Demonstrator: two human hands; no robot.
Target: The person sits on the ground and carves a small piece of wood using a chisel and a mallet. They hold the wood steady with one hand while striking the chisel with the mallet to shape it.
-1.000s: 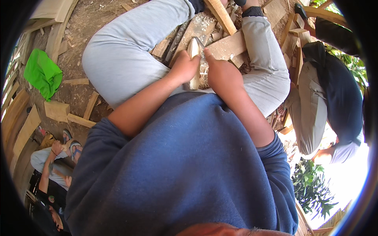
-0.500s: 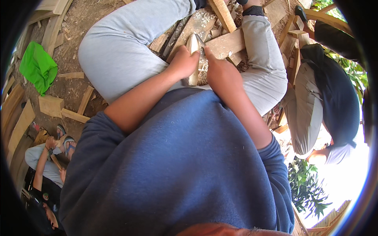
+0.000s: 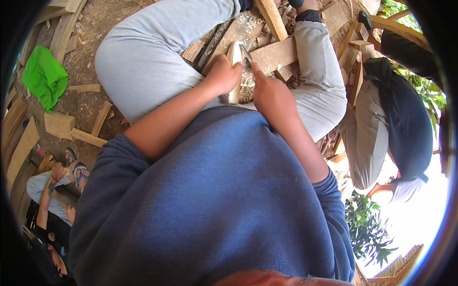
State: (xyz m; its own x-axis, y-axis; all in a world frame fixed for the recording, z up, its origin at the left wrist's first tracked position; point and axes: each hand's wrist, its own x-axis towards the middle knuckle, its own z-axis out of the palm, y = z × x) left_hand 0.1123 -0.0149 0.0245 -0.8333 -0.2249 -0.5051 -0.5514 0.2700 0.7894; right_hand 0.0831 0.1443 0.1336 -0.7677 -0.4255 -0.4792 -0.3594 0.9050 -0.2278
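Observation:
My left hand (image 3: 223, 76) is closed around a pale, carved piece of wood (image 3: 234, 55), which stands out past the fist at both ends and tapers to a rounded far tip. To its right, my right hand (image 3: 274, 95) grips a knife (image 3: 246, 53), its index finger stretched along the dark, slim blade. The handle is hidden inside the fist. A small gap separates the blade from the wood near the far tip. Under and beyond both hands lies a board (image 3: 275, 56) sprinkled with shavings.
My bent legs (image 3: 143, 71) frame the work on both sides. Wood offcuts (image 3: 59, 125) and a green cloth (image 3: 45, 78) lie on the dirt at left. One person (image 3: 52, 200) sits at lower left with wood in hand; another person (image 3: 405, 119) bends over at right. A beam (image 3: 271, 20) slants in beyond the board.
My right hand has shifted slightly right and the knife blade has come away from the wood's side. My left hand stays in place around the wood.

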